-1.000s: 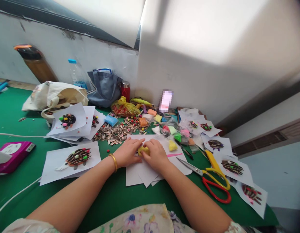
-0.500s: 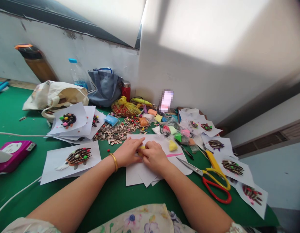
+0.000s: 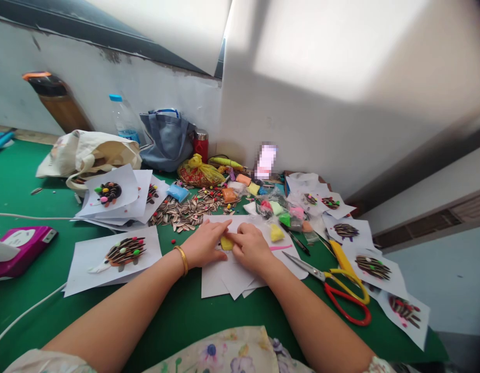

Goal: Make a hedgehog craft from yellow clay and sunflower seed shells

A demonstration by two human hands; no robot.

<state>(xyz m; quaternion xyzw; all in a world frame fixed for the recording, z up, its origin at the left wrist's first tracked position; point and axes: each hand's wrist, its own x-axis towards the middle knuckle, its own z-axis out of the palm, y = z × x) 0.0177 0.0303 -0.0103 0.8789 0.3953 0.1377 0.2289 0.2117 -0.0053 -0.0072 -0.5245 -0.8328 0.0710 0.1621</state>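
My left hand (image 3: 204, 243) and my right hand (image 3: 250, 247) meet over a stack of white paper sheets (image 3: 228, 277) on the green table (image 3: 177, 316). Between their fingertips lies a small lump of yellow clay (image 3: 226, 243), and both hands press and pinch it against the paper. A gold bangle (image 3: 182, 259) circles my left wrist. A thin pink clay strip (image 3: 280, 247) lies on the paper just right of my right hand.
Yellow and red scissors (image 3: 336, 290) lie to the right. Sunflower seeds (image 3: 185, 211) are heaped behind the hands, with coloured clay packets (image 3: 280, 213). Finished seed hedgehog sheets lie left (image 3: 115, 254) and right (image 3: 374, 269). Bags (image 3: 168, 140), a bottle (image 3: 121, 116) and a pink box (image 3: 24, 246) stand around.
The yellow clay went from a rounded lump to a flatter piece on the paper. My fingers closed over it, then shifted so it shows again between them.
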